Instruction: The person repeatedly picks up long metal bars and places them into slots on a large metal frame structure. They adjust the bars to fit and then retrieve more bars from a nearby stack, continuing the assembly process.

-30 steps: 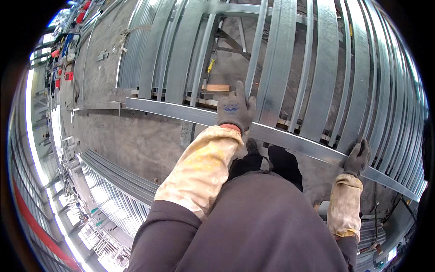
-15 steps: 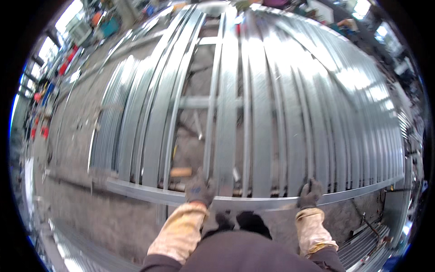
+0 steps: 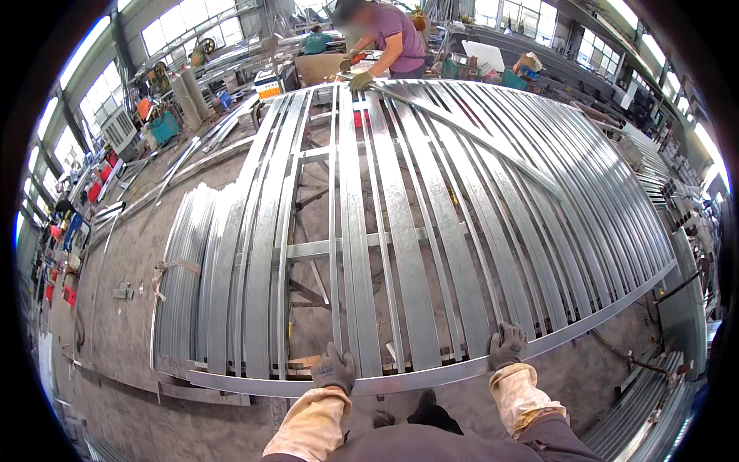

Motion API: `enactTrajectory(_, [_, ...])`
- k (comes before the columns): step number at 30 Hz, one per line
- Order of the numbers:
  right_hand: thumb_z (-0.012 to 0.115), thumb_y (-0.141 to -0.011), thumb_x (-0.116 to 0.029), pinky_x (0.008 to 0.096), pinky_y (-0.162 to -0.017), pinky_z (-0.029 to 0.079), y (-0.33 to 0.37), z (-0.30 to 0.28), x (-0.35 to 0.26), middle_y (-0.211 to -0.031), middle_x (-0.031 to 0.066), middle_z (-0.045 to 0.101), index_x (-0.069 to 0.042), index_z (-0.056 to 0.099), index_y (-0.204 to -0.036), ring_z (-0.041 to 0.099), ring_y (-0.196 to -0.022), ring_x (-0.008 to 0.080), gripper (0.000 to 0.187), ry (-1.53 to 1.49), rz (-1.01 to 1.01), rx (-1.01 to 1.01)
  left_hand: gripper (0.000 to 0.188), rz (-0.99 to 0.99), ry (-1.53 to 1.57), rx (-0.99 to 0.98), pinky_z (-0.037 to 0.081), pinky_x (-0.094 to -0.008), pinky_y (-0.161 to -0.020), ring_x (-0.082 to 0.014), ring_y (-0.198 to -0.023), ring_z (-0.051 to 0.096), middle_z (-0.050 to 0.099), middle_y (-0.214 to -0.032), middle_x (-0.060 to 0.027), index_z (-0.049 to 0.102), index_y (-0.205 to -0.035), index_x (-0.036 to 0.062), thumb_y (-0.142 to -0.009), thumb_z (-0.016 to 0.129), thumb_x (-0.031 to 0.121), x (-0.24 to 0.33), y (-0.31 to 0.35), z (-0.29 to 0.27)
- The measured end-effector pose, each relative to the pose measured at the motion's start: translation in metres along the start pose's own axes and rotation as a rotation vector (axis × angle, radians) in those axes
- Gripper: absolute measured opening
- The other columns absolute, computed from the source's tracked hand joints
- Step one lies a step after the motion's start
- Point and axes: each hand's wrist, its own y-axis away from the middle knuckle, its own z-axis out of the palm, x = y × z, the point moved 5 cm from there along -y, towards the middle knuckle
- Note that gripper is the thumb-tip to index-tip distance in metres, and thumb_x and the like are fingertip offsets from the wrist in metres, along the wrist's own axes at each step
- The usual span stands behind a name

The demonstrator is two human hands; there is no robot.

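Note:
Both my hands wear grey work gloves, with tan sleeve guards over the forearms. My left hand (image 3: pixel 335 369) is closed over the long silver metal rail (image 3: pixel 419 379) along the near edge, with its fingers reaching to the far side among the slats. Farther right, my right hand (image 3: pixel 508 346) grips the same rail, fingers bent over it. From this rail many long galvanized metal slats (image 3: pixel 396 223) run away from me, side by side with gaps. A loose metal strip (image 3: pixel 493 142) lies diagonally across them at the far side.
At the far end a person in a purple shirt (image 3: pixel 389 38), wearing gloves, leans over the slats and holds a red tool (image 3: pixel 357 58). A stack of narrow metal profiles (image 3: pixel 181 269) lies at left. More profiles (image 3: pixel 643 412) lie at lower right. A hose (image 3: pixel 635 362) trails nearby.
My view has tilted up, bringing the far-end person into sight, and the picture is sharper. Both hands stay on the near rail.

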Motion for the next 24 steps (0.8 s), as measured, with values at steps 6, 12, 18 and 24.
enactTrajectory(6, [0.069,-0.088,-0.024,0.0557,-0.114,0.040,0.001,-0.002,-0.001,-0.126,0.0147,0.070,-0.009,0.068,-0.126,0.059,-0.127,0.0407,0.040,0.044,-0.011,0.005,0.057,-0.001,0.006,0.029,0.052,-0.0571,-0.095,-0.0458,-0.106,0.071,0.071,-0.115,-0.0259,0.051,-0.138,0.0040,-0.100,0.058,0.045,-0.002,0.001,0.003])
enactTrajectory(12, [0.070,-0.088,-0.023,0.0543,-0.114,0.041,-0.002,-0.007,-0.006,-0.125,0.0137,0.072,-0.009,0.070,-0.123,0.059,-0.128,0.0399,0.038,0.015,-0.033,0.030,0.058,-0.007,-0.010,0.035,0.051,-0.0570,-0.095,-0.0446,-0.106,0.071,0.071,-0.115,-0.0241,0.053,-0.140,0.0039,-0.100,0.057,0.047,-0.003,0.000,0.004])
enactTrajectory(18, [0.070,-0.088,-0.023,0.0544,-0.114,0.041,0.000,-0.002,0.002,-0.126,0.0133,0.072,-0.009,0.070,-0.124,0.059,-0.128,0.0398,0.038,0.038,-0.035,0.037,0.055,-0.007,-0.010,0.027,0.052,-0.0569,-0.094,-0.0439,-0.104,0.071,0.071,-0.114,-0.0233,0.055,-0.136,0.0051,-0.100,0.058,0.047,0.003,0.002,0.000])
enactTrajectory(24, [0.070,-0.089,-0.024,0.0548,-0.114,0.041,0.000,-0.002,0.000,-0.126,0.0133,0.072,-0.010,0.069,-0.126,0.059,-0.129,0.0403,0.040,0.050,-0.032,0.029,0.051,-0.013,-0.029,0.012,0.053,-0.0552,-0.091,-0.0437,-0.104,0.071,0.071,-0.114,-0.0230,0.055,-0.132,0.0061,-0.101,0.058,0.046,0.004,0.002,-0.004])
